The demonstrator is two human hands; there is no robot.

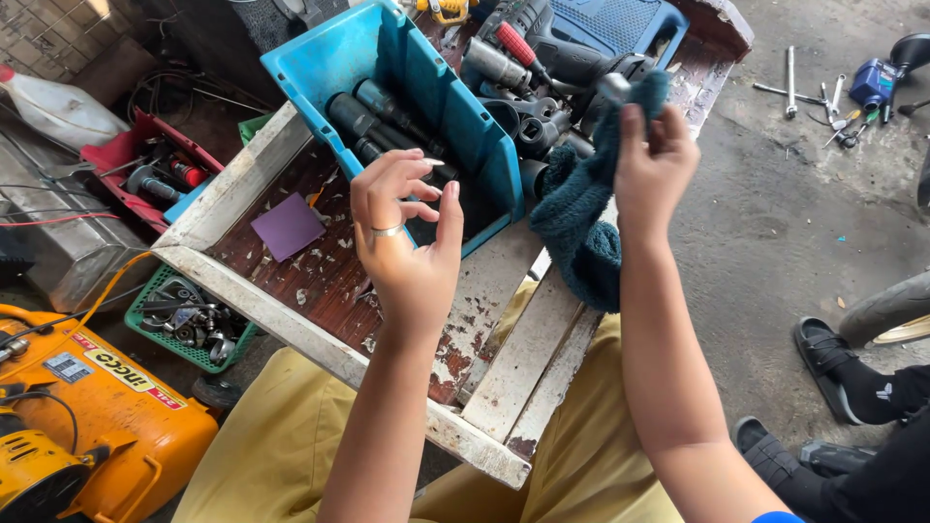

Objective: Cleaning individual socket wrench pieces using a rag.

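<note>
I see my right hand [654,155] at about one o'clock, pinching a small shiny metal socket [614,87] wrapped in a teal fuzzy rag [581,218] that hangs down over the worn wooden tray [252,174]. My left hand [407,232] hovers near centre, fingers loosely curled and holding nothing, just in front of the blue plastic bin [387,48] of dark sockets at twelve o'clock.

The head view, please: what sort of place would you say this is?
Probably a repair workshop: a blue bin of sockets on a worn wooden table, an orange compressor beside it, and loose tools on the concrete floor.
</note>
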